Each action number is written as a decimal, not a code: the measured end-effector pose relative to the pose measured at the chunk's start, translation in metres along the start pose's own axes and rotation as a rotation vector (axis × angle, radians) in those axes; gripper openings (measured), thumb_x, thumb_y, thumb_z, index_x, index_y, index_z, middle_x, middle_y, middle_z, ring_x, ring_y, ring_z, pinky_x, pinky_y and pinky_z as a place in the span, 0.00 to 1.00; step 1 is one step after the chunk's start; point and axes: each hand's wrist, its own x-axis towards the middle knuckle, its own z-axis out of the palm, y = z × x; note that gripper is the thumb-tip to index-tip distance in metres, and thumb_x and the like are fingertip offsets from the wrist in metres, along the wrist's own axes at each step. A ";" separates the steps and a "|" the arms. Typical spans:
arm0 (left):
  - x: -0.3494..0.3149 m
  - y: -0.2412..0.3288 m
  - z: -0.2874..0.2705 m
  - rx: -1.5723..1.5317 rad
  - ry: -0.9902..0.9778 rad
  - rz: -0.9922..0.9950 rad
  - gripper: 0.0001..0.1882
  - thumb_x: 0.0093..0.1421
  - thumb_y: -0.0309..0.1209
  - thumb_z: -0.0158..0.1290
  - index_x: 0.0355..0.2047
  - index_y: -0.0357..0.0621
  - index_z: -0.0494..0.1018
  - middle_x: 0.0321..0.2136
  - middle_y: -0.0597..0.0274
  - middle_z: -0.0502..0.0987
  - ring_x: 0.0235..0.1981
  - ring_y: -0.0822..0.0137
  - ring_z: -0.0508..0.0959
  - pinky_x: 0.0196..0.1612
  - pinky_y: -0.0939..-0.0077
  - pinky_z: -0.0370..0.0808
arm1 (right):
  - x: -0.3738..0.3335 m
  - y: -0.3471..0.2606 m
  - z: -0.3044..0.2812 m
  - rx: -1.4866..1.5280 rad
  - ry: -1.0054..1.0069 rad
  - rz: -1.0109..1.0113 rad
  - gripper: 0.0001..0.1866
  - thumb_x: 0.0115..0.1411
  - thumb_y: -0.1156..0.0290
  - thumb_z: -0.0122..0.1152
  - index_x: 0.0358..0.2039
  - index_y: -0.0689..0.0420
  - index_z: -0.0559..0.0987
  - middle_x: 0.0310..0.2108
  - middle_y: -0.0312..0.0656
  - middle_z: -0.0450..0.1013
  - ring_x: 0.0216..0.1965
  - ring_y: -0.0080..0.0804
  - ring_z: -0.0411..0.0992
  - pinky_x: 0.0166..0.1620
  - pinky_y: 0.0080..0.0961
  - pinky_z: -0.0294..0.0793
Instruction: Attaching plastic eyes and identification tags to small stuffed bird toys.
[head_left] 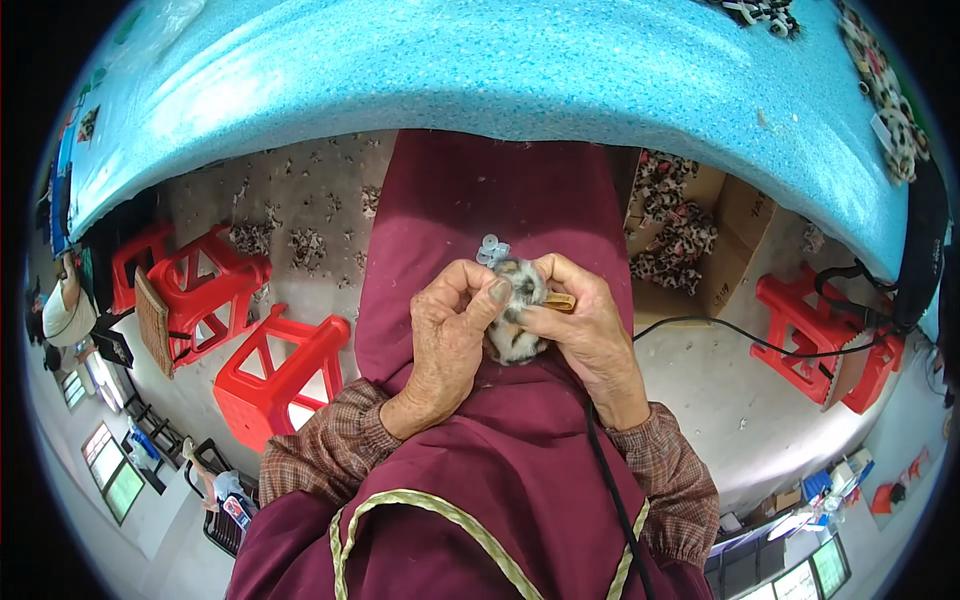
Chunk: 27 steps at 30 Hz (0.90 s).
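A blue speckled covering (pixel 480 70) spreads beyond the far end of the maroon apron (pixel 480 190), its near edge curving across. To the apron's left, red plastic stools (pixel 245 405) stand on a grey floor (pixel 690 385) with small clusters of furry scraps (pixel 307 250). To its right sits an open cardboard box (pixel 745 225) partly filled with patterned furry pieces (pixel 672 240); more red stools (pixel 880 375) stand farther out on that side.

The covering hides part of the box, and the fisheye rim cuts off the room's edges. Fingers mask much of the furry piece (pixel 517 345) held above the apron's middle, so its full shape is unclear. A yellowish object (pixel 560 301) under the right fingers is too covered to identify. Small translucent discs (pixel 489 243) lie on the apron just beyond the hands.

Both forearms come in over the apron's near part, wrists angled inward. The left hand (pixel 447 335) pinches the furry piece between thumb and fingers; the right hand (pixel 595 325) grasps its other side, fingers curled.
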 end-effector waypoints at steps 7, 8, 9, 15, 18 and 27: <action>0.001 0.002 0.000 0.012 0.009 0.030 0.06 0.60 0.26 0.54 0.26 0.40 0.70 0.21 0.73 0.71 0.22 0.85 0.67 0.25 0.90 0.64 | -0.002 0.002 -0.006 -0.017 -0.040 -0.062 0.16 0.53 0.75 0.65 0.42 0.62 0.73 0.36 0.37 0.73 0.37 0.18 0.71 0.40 0.17 0.72; 0.000 0.004 0.001 0.014 0.009 0.029 0.06 0.60 0.26 0.54 0.26 0.40 0.70 0.21 0.73 0.71 0.22 0.85 0.67 0.25 0.90 0.64 | -0.002 0.001 -0.003 -0.089 -0.013 -0.081 0.15 0.53 0.75 0.65 0.40 0.63 0.72 0.35 0.37 0.73 0.36 0.19 0.71 0.40 0.17 0.73; 0.000 0.006 0.002 0.013 0.017 0.011 0.06 0.60 0.26 0.54 0.26 0.40 0.70 0.21 0.73 0.71 0.22 0.85 0.67 0.25 0.89 0.64 | -0.003 -0.001 0.000 -0.088 -0.012 -0.081 0.15 0.53 0.75 0.65 0.40 0.63 0.72 0.35 0.37 0.73 0.36 0.19 0.71 0.40 0.17 0.73; -0.012 -0.001 0.005 0.271 -0.012 0.106 0.06 0.58 0.23 0.54 0.24 0.40 0.69 0.20 0.74 0.67 0.24 0.83 0.64 0.27 0.87 0.64 | 0.007 0.013 0.009 -0.865 0.240 -0.559 0.13 0.47 0.80 0.64 0.32 0.61 0.70 0.28 0.38 0.69 0.29 0.24 0.70 0.30 0.23 0.70; -0.012 -0.008 0.009 0.310 -0.084 0.183 0.07 0.58 0.24 0.54 0.24 0.40 0.69 0.21 0.74 0.67 0.25 0.81 0.64 0.30 0.84 0.65 | 0.022 0.017 0.007 -0.878 0.288 -0.656 0.14 0.44 0.80 0.65 0.31 0.61 0.70 0.27 0.41 0.68 0.27 0.26 0.69 0.28 0.25 0.68; 0.005 0.001 -0.009 -0.101 0.031 -0.025 0.06 0.58 0.29 0.56 0.28 0.41 0.72 0.25 0.70 0.74 0.26 0.80 0.69 0.33 0.85 0.67 | -0.005 -0.010 -0.017 -0.041 0.041 -0.057 0.22 0.47 0.83 0.65 0.44 0.63 0.71 0.43 0.39 0.69 0.48 0.27 0.69 0.49 0.22 0.72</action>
